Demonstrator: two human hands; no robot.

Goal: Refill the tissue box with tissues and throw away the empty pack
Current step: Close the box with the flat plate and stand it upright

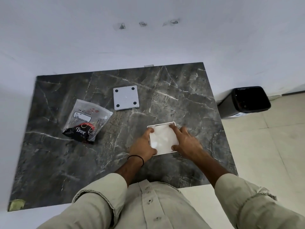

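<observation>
We look down on a dark grey, white-veined marble table top [181, 96] set against a white wall [148, 43]. The square white tissue box [160, 124] stands near the middle of the table's near edge, a little toward the right. Its open side faces up, filled to the rim with white folded tissues [163, 139].

The left hand [142, 145], with a thin black band [137, 158] on its wrist, clasps the box's left side, its fingers curled over the far left corner and its thumb at the near left corner. The right hand [187, 142] clasps the right side in the same way, fingertips on the far right corner and thumb on the near right rim.

A flat square white panel with four black dots [126, 98] lies apart from the box, toward the table's far edge. The crumpled clear plastic pack with a black and red label [87, 119] lies flat toward the left edge. Beyond the right edge, a black waste bin [226, 109] stands on the pale tiled floor [272, 154].
</observation>
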